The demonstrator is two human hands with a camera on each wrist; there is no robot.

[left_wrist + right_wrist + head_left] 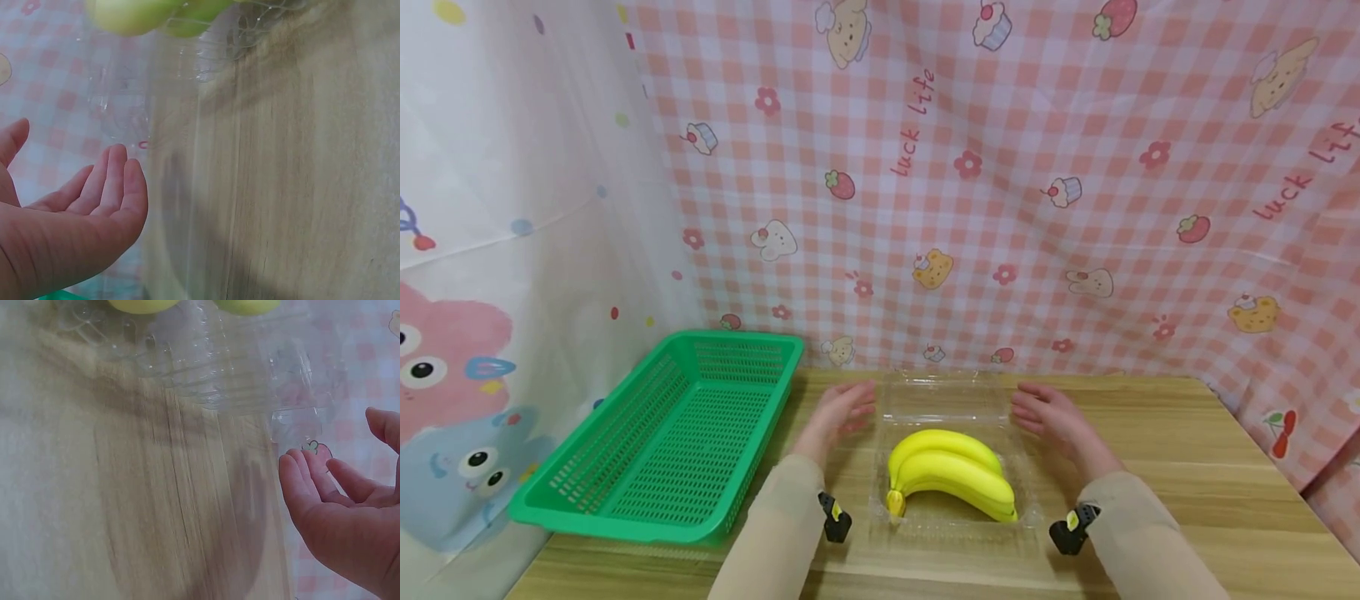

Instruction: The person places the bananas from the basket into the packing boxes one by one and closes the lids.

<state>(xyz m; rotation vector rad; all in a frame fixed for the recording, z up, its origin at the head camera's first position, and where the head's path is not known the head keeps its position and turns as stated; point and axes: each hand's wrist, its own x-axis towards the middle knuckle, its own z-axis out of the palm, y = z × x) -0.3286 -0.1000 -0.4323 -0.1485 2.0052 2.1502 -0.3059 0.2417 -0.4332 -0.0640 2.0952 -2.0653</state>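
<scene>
Clear plastic box (955,533) lies open, lid (943,402) at its far side; yellow bananas (958,477) sit in it, long axis running side to side, stem end leftward; left hand (842,410) and right hand (1051,415) flank the lid about equally near, all fingers relaxed, holding nothing; pink checked cloth (1037,108) behind reads "luck life"; no box label shows.

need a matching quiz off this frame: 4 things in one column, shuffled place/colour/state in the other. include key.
1. Bananas
2. Basket
3. Container
4. Right hand

A. Clear plastic, standing open
B. Holding nothing, fingers relaxed
C. Yellow, lying as a bunch
D. Green, left of the left hand

Pairs: 1-C, 2-D, 3-A, 4-B
</scene>
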